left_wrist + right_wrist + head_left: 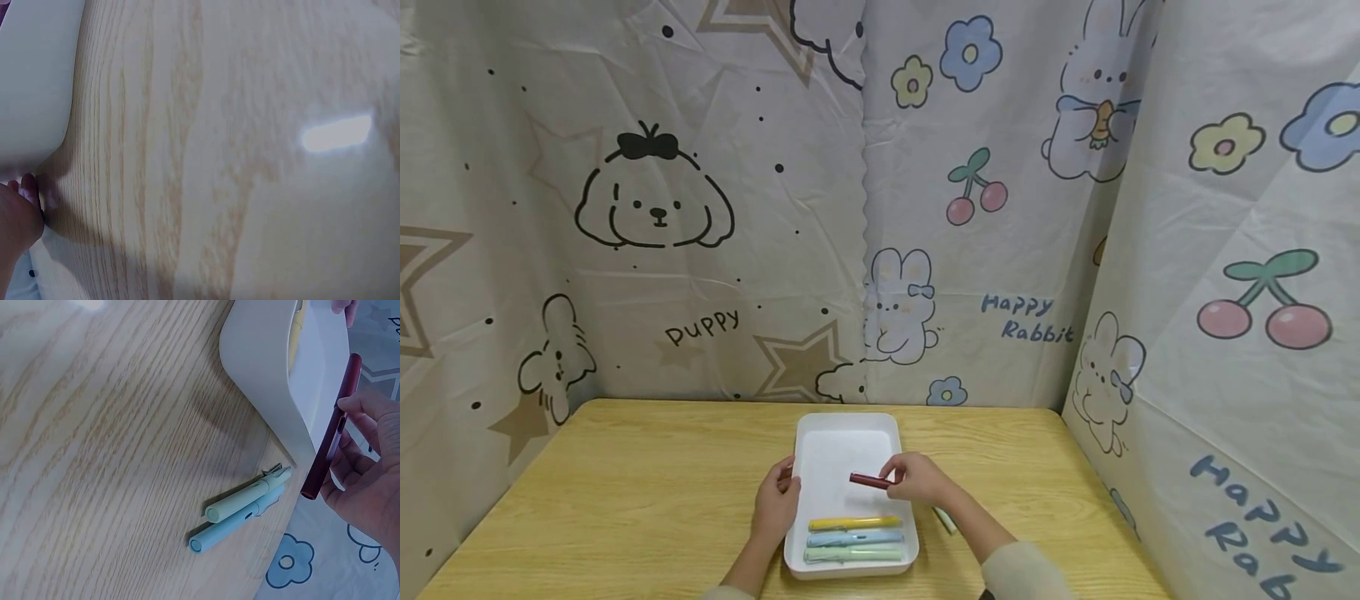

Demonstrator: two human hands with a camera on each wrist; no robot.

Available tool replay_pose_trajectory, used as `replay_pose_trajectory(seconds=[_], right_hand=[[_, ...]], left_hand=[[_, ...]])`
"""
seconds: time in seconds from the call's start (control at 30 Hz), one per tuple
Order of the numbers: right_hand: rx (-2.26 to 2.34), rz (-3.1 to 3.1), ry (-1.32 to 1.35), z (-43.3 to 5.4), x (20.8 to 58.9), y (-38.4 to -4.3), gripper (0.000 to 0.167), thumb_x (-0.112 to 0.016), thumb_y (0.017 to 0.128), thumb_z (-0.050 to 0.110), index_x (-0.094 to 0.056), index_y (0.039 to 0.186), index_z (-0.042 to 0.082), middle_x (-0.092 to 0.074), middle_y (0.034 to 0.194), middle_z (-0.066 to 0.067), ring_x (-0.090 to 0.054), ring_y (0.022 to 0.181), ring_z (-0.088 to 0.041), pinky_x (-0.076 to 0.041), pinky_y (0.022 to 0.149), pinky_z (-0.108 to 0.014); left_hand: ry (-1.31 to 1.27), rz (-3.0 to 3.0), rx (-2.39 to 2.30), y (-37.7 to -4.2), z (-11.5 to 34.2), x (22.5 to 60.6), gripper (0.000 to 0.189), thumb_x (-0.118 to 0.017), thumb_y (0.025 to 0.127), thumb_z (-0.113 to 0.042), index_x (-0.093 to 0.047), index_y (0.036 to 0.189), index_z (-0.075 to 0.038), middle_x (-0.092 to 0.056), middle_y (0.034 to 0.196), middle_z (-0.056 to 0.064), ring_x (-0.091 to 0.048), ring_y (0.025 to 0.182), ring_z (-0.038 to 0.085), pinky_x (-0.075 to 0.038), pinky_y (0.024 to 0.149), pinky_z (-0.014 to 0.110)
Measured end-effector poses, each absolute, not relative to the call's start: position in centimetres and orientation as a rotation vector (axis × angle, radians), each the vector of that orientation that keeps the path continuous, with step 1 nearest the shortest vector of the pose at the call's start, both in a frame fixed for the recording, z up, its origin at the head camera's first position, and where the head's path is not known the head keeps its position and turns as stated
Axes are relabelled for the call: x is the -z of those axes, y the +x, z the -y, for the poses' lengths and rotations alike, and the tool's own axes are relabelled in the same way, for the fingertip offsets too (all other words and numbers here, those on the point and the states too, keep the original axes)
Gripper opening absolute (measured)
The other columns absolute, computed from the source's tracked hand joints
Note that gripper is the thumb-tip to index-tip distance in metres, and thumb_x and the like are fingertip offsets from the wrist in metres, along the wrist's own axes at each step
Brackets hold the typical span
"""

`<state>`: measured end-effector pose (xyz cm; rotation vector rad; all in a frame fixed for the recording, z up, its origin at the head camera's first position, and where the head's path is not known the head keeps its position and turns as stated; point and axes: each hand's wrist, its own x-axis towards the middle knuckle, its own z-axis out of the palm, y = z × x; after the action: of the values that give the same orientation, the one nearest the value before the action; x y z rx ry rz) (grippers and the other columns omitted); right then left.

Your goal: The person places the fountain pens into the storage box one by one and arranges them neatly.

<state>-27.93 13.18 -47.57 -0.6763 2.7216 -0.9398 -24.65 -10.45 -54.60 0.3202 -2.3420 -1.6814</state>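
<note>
A white tray lies lengthwise on the table, and my left hand holds its left side. The left wrist view shows the fingertips of that hand against the tray's outer wall. Over the tray, my right hand pinches a dark red pen between thumb and fingers. A yellow pen, a light blue pen and a light green pen lie side by side across the tray's near end.
Right of the tray, another light green pen and a light blue pen lie together on the wooden table. A printed curtain hangs behind the table and along its sides.
</note>
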Motion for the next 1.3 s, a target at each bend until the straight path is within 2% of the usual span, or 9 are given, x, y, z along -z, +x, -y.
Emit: replay_pose_trajectory(seconds=[1.3], right_hand=[[0.878,-2.650,-0.689,-9.7,47.6,-27.8,0.018,-0.070,0.073,0.009,-0.069,0.090,0.013,-0.054,0.072,0.003,-0.045,0.066,-0.009,-0.038,0.056,-0.020]], left_hand=[[0.336,2.352,1.685,-24.8,10.5,54.8,0.040,-0.048,0.093,-0.005,-0.048,0.132,-0.001,-0.056,0.121,0.022,-0.057,0.107,0.033,-0.052,0.089,0.044]])
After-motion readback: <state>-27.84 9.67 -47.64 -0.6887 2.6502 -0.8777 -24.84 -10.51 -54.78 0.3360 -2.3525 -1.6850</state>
